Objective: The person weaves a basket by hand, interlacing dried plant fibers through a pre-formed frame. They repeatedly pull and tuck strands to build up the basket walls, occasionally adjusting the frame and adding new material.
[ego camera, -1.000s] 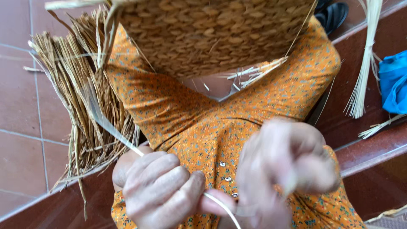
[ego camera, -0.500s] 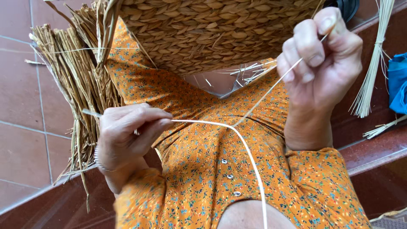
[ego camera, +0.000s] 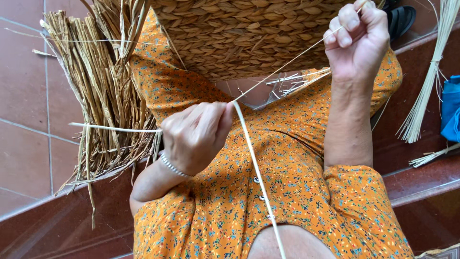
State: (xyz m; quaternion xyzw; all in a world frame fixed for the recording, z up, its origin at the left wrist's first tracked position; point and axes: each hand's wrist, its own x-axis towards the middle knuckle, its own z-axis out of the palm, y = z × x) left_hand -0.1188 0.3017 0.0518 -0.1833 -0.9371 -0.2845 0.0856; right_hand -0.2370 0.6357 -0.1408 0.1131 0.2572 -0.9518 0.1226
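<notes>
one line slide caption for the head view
Left hand and right hand pull a thin pale reed strip below a woven straw basket.

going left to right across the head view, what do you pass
tiled floor → bundle of dry straw → left hand pinching a pale strip → right hand pulling a thin strand → tied bunch of pale reeds → blue cloth

A thin, pale strand (ego camera: 282, 67) runs taut and slanted between the two hands, then bends at the lower grip and curves down over the lap — its loose end leaving the bottom edge. The woven basket (ego camera: 239, 33) — tan, braided rows — hangs just above it.
</notes>
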